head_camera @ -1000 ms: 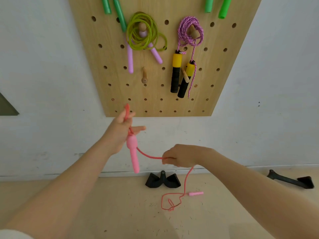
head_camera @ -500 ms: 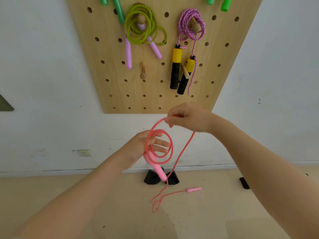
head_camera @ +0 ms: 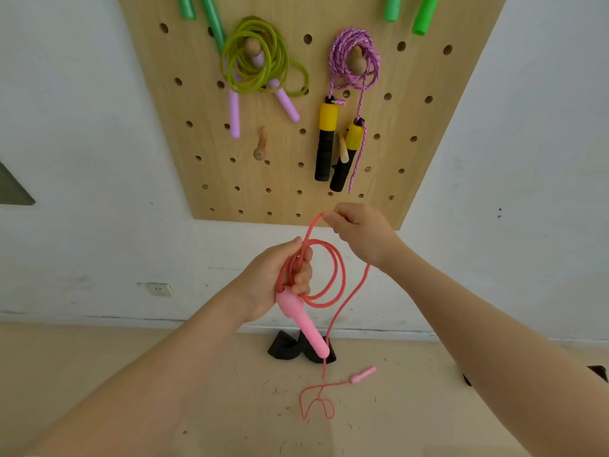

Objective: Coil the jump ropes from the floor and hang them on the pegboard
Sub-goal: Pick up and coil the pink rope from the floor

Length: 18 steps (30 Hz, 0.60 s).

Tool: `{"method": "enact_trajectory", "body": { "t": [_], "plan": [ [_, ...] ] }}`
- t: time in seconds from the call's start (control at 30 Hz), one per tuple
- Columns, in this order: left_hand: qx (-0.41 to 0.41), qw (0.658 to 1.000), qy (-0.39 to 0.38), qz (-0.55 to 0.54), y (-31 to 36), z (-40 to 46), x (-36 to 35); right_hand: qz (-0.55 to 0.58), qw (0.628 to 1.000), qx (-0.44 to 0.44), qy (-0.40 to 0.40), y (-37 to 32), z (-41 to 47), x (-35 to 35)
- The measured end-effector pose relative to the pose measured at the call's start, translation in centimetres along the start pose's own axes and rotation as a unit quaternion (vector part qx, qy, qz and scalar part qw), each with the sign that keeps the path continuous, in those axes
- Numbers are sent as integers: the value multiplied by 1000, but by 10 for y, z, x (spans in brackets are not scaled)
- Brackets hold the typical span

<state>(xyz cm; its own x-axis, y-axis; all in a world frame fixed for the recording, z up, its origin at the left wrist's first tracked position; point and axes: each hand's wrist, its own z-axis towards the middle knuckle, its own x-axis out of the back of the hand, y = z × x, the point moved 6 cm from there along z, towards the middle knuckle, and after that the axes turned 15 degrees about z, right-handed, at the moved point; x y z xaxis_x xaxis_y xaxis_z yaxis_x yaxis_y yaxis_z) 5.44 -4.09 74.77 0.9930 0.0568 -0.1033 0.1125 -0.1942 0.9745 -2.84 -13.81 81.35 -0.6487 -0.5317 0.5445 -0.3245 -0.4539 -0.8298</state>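
Left hand (head_camera: 280,278) grips the pink rope (head_camera: 333,275) coils, one handle (head_camera: 304,324) hanging below it. Right hand (head_camera: 359,232) pinches the next loop, raised just under the pegboard (head_camera: 290,179) (two ropes hung there); other handle (head_camera: 362,375) lies on floor (head_camera: 197,390).

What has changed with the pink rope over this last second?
The right hand rose from low beside the left hand to the pegboard's lower edge, laying loops of the pink jump rope into the left hand, which dropped slightly. The far handle stays on the floor; the hung ropes are unchanged.
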Motion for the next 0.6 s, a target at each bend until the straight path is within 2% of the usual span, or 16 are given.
{"method": "enact_trajectory", "body": {
  "t": [0.13,0.2,0.27,0.33,0.5,0.6],
  "plan": [
    [9,991,-22,132,2,2,-14,136,990,-10,27,11,-2,4],
    [14,988,-37,147,2,1,-20,230,972,-43,18,19,0,9],
    [-21,997,-20,77,10,1,-21,238,969,-71,-17,30,1,13],
    [-71,997,17,-27,22,2,-17,181,975,-111,-72,48,-1,11],
    [-112,964,139,-198,26,4,2,133,940,-183,-254,95,-28,-8],
    [-111,941,220,-230,18,2,23,87,929,-198,-300,125,-47,-11]
  ]
}}
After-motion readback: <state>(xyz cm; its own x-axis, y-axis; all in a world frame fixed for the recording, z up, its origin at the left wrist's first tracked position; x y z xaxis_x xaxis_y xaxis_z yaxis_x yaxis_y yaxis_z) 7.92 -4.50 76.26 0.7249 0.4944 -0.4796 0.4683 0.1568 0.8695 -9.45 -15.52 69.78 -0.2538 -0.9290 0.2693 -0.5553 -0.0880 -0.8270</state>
